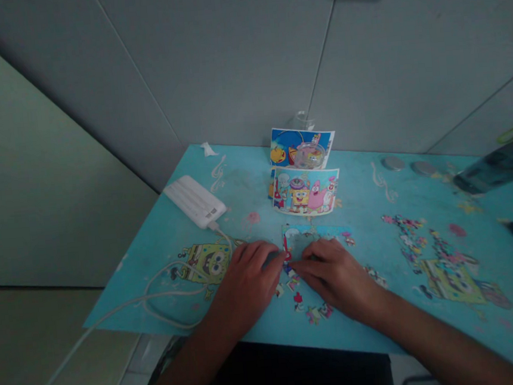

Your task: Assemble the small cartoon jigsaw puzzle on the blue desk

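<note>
A partly joined jigsaw puzzle [316, 230] lies on the table, its top edge and left side showing. My left hand [255, 267] rests at the puzzle's left side, fingers curled and thumb tip against its edge; anything inside is hidden. From the right, my right hand [330, 270] pinches at a small jigsaw piece [288, 269] low on that side, partly covered by the fingertips. Loose jigsaw pieces [314, 314] lie below the hands. Behind the puzzle, a cartoon picture card [305, 193] leans upright before a second picture card [279, 148].
A white power bank [195, 201] with a white cable [114, 305] is at left. More loose pieces [411, 242] spread at right on the blue cartoon-printed table [247, 187]. Two round lids [393, 163], a dark bottle [501, 165] and a clear cup [309, 155] stand farther back, near the wall.
</note>
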A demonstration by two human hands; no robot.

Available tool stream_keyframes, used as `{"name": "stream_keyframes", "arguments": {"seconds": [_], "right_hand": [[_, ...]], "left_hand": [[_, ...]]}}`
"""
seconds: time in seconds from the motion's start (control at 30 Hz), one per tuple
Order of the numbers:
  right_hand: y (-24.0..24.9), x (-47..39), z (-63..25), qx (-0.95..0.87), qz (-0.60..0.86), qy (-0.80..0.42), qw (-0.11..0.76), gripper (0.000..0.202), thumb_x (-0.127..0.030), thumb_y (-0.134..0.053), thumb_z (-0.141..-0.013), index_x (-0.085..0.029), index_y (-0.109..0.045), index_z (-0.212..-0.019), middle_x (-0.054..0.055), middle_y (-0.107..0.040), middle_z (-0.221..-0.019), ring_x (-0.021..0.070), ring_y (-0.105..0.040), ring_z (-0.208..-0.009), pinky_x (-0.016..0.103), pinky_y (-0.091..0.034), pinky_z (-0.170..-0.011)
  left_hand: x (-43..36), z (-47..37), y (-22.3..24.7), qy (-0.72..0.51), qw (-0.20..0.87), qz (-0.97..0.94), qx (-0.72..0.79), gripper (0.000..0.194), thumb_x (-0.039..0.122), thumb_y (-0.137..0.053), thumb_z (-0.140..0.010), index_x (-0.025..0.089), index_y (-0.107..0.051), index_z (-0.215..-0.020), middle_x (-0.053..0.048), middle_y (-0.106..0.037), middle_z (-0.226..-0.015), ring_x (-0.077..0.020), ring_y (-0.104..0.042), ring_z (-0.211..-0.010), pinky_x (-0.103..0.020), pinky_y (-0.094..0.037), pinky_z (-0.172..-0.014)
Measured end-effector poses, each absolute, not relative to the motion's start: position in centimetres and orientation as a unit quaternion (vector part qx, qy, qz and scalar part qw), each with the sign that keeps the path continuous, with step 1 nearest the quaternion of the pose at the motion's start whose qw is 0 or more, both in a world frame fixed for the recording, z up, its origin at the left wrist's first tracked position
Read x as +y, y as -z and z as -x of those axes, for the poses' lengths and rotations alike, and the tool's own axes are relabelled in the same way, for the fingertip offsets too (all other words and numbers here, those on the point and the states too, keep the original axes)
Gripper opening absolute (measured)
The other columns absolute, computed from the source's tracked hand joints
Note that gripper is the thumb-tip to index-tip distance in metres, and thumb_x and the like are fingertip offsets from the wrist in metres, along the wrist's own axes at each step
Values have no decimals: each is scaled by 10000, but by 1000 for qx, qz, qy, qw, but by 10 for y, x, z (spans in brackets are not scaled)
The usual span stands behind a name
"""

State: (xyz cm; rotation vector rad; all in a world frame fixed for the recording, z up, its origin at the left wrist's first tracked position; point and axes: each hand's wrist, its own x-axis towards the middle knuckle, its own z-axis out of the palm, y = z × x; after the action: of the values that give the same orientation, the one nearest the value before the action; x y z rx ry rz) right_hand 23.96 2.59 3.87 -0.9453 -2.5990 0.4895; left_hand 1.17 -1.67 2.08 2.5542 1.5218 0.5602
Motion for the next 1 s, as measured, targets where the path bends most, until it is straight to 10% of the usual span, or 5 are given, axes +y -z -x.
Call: {"name": "stream_keyframes", "arguments": {"seconds": [1.0], "right_hand": [[-38, 12, -236, -953, 268, 2, 142, 110, -173, -590, -999, -199, -697, -989, 30, -633, -842, 200, -532, -793, 385, -310, -735]], "left_hand": [[-14, -11, -21, -209, 92, -830, 508, 243, 264, -547, -1025, 254, -644, -1248, -49, -640, -1212, -250, -561, -1169, -472, -419, -1012]]}}
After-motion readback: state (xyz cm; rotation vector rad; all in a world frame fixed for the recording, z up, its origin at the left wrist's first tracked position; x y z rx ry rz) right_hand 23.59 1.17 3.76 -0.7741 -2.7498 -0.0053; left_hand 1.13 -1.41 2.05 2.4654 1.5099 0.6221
